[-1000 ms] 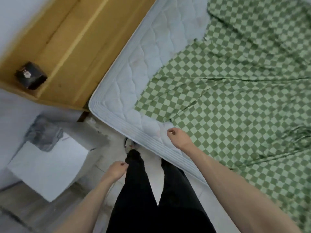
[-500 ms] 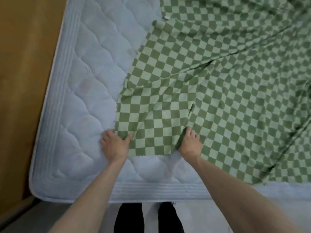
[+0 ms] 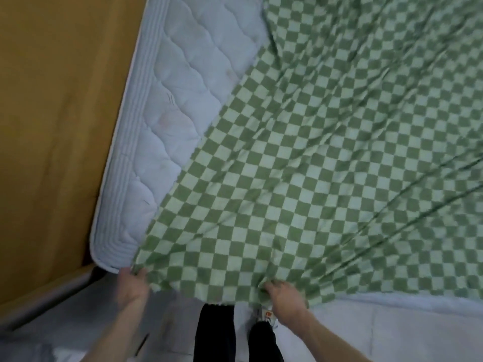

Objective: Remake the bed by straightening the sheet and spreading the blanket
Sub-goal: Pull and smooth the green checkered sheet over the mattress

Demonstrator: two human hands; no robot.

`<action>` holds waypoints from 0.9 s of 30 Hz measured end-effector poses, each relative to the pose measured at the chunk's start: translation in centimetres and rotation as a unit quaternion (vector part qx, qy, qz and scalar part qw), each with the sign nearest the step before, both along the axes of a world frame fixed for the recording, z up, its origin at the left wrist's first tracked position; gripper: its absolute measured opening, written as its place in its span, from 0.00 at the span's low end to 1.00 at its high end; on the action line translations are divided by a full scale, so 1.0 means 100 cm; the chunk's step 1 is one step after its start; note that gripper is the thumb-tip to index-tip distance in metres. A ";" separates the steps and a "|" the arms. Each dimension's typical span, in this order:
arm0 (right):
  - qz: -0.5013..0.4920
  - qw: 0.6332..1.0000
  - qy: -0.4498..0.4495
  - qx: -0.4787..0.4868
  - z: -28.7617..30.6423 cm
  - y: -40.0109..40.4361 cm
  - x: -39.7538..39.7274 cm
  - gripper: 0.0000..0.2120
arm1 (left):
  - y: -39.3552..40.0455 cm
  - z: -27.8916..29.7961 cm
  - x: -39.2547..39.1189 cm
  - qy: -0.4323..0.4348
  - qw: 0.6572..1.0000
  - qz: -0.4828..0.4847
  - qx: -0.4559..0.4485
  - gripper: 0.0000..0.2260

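A green-and-white checkered sheet [image 3: 300, 158] lies wrinkled across a white quilted mattress [image 3: 180, 100]. Its near edge hangs over the mattress's front edge. My left hand [image 3: 132, 286] pinches the sheet's near-left corner just off the mattress corner. My right hand [image 3: 283, 296] grips a bunched fold of the same edge further right. A bare strip of mattress shows along the left side, and long creases run from my right hand toward the upper right. No blanket is in view.
A wooden bed frame or board [image 3: 57, 121] runs along the mattress's left side. My legs in black trousers [image 3: 217, 333] stand at the bed's foot on a pale floor [image 3: 65, 322]. The mattress side panel [image 3: 392, 330] shows at lower right.
Both hands gripped the sheet's near edge and pulled it toward me, from the mattress top down over the front edge. The sheet now covers the near part of the mattress, flatter than before.
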State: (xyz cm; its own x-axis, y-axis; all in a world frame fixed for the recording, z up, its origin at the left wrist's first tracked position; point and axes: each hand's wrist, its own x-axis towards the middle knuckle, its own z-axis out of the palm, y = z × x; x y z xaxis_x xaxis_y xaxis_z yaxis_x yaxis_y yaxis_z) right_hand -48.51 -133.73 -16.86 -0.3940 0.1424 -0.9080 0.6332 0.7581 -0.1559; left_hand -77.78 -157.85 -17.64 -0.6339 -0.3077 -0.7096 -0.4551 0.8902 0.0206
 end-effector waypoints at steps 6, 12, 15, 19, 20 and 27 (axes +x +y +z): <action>0.104 0.989 -0.078 -0.072 0.001 -0.078 0.039 0.29 | -0.042 0.011 0.022 -0.060 0.998 -0.003 -0.037 0.27; 0.085 0.993 -0.067 -0.042 0.020 -0.049 -0.011 0.14 | 0.006 0.024 0.000 0.021 0.999 0.026 0.033 0.30; -0.005 1.000 0.019 0.023 0.034 -0.003 -0.084 0.10 | 0.016 0.018 -0.021 0.034 0.999 0.034 -0.006 0.30; -0.041 0.979 0.168 0.107 0.047 0.053 -0.206 0.13 | 0.040 0.013 -0.048 0.080 0.991 -0.095 0.040 0.30; -0.031 0.972 0.196 0.122 0.047 0.063 -0.239 0.13 | 0.044 0.011 -0.055 0.088 0.989 -0.107 0.055 0.28; 0.179 0.948 0.194 0.179 0.017 0.096 -0.407 0.32 | 0.036 -0.008 -0.054 0.180 0.962 -0.155 0.135 0.13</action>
State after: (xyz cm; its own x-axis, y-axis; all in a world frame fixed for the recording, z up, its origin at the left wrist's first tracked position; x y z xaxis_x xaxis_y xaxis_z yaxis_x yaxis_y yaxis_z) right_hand -89.24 -124.18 -15.13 -0.7694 0.2082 -0.6039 0.2726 0.9620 -0.0156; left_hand -83.19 -154.29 -18.48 -0.8852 0.1008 -0.4541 -0.0887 0.9217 0.3775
